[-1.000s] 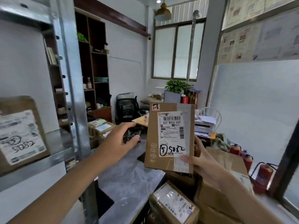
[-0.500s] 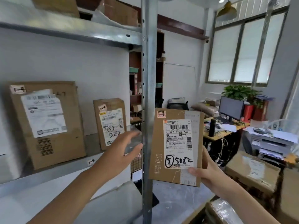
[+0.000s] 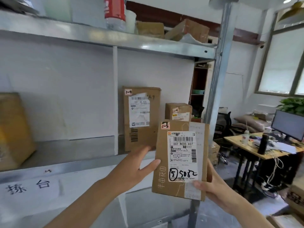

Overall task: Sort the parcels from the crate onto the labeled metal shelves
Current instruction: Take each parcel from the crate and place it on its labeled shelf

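Metal shelf (image 3: pixel 74 165) stood against white wall; edge tag (image 3: pixel 48 170) too blurred to read. Right grip (image 3: pixel 212 190) held parcel (image 3: pixel 180 160) by lower right corner, thumb on front, fingers hidden behind. Parcel upright in air before shelf front. Left grip (image 3: pixel 136 165) wide, fingers straight, thumb just beside parcel's left edge; contact unclear. Small box (image 3: pixel 178 111) partly hidden behind parcel, near tall box (image 3: pixel 141 119). Yellowish box (image 3: pixel 13 129) cut off at left. Bottle (image 3: pixel 115 12) on top shelf cropped.

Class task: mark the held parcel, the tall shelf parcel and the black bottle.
held parcel (image 3: pixel 162 145): head view, bare cardboard left of label.
tall shelf parcel (image 3: pixel 148 135): head view, lower front face.
black bottle (image 3: pixel 263 143): head view, body.
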`<state>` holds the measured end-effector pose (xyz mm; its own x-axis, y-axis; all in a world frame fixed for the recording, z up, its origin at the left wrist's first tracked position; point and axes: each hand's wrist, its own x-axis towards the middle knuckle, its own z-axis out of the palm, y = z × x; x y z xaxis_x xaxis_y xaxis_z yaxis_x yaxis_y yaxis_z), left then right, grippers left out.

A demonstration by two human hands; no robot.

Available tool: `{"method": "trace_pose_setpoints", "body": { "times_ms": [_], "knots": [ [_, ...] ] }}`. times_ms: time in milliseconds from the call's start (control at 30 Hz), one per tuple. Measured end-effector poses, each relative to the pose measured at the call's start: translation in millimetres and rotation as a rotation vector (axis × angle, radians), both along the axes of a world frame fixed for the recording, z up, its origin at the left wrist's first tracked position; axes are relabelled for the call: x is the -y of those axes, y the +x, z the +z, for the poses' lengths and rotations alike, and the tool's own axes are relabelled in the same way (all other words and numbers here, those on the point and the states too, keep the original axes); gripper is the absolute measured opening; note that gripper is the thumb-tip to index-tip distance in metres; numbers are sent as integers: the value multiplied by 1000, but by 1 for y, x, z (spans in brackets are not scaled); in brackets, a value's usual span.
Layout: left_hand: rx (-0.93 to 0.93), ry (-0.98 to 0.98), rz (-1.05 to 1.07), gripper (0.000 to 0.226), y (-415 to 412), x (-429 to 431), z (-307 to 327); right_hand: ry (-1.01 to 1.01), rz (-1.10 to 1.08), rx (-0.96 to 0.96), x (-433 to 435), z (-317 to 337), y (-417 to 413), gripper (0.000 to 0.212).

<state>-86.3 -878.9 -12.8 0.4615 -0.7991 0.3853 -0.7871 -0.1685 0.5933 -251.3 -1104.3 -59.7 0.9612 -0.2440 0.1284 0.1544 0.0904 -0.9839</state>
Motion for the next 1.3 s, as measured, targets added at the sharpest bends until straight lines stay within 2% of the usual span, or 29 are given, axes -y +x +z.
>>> {"method": "trace_pose_setpoints", "body": {
  "times_ms": [167, 333, 433, 533, 633, 767, 967, 1133, 1300],
  "knots": [
    [28, -58, 116, 36, 9, -63, -6, -97, 93, -61, -62, 6, 28, 118],
    [37, -55, 206, 50, 15, -132, -13, -50, 145, -66, -119, 19, 52, 117],
    [29, -50, 263, 48, 18, -178, -14, -108, 182, -72, -154, 23, 73, 115],
    [31, -35, 364, 44, 21, -226, -15, -152, 223, -64, -185, 21, 98, 106],
    [40, 28, 509, 51, 23, -270, -12, -141, 257, -24, -218, 26, 122, 96],
    [71, 92, 667, 55, 31, -313, 1, -130, 267, 42, -248, 45, 152, 106],
    [101, 107, 702, 53, 44, -331, 12, -138, 226, 113, -264, 66, 194, 116],
    [137, 178, 725, 58, 55, -319, 22, -106, 179, 143, -259, 70, 228, 81],
    [261, 188, 696, 54, 72, -300, 31, -176, 192, 121, -244, 66, 252, 92]
  ]
}}
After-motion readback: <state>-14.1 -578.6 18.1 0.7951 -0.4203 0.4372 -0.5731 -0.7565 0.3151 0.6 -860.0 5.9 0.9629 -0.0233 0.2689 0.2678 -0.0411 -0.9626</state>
